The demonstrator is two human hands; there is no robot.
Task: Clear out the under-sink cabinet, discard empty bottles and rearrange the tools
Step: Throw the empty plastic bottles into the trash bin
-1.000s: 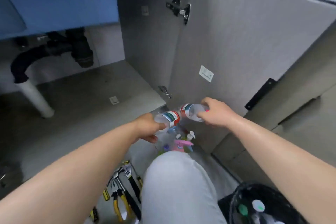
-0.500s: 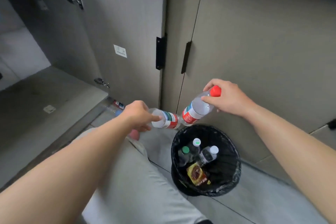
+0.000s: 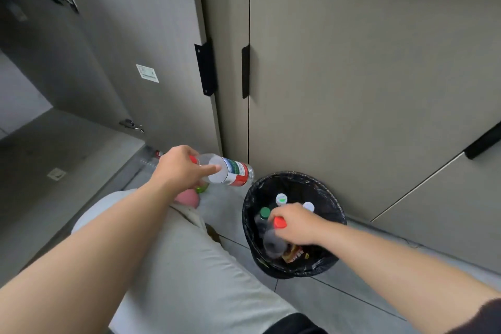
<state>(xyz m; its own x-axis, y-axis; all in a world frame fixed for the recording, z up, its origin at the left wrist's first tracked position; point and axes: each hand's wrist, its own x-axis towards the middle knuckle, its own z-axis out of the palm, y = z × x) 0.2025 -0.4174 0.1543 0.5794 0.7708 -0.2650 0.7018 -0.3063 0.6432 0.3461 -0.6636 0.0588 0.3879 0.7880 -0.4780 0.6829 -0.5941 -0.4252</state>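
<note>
- Left hand (image 3: 177,168), at the centre of the frame, was curled round the neck end of a clear bottle (image 3: 233,171), fingers and thumb closed on it just by its red cap. The bottle lay almost level in the air, with its red, white and green label toward the right and its base just short of the bin's rim.
- Right hand (image 3: 295,224), lower right of centre, reached over the bin's mouth and gripped a second bottle (image 3: 271,243) near its red cap. That bottle's clear body hung below the rim, inside the bag.
- Bin (image 3: 336,198), lined with a black bag, stood on the grey floor tiles (image 3: 339,304) close to the foot of the closed cabinet doors (image 3: 352,76).
- Inside it lay a green-capped bottle (image 3: 265,212), two white-capped ones (image 3: 282,199) and a brown wrapper (image 3: 294,255).
- An open cabinet door (image 3: 122,35) filled the upper left of the frame, with a white sticker (image 3: 147,73) on it, and the cabinet floor (image 3: 67,144) lay at the left edge.
- Something pink (image 3: 187,198) showed under that first hand's wrist, too hidden to identify.
- A pale trouser leg (image 3: 184,274) crossed the bottom centre.
</note>
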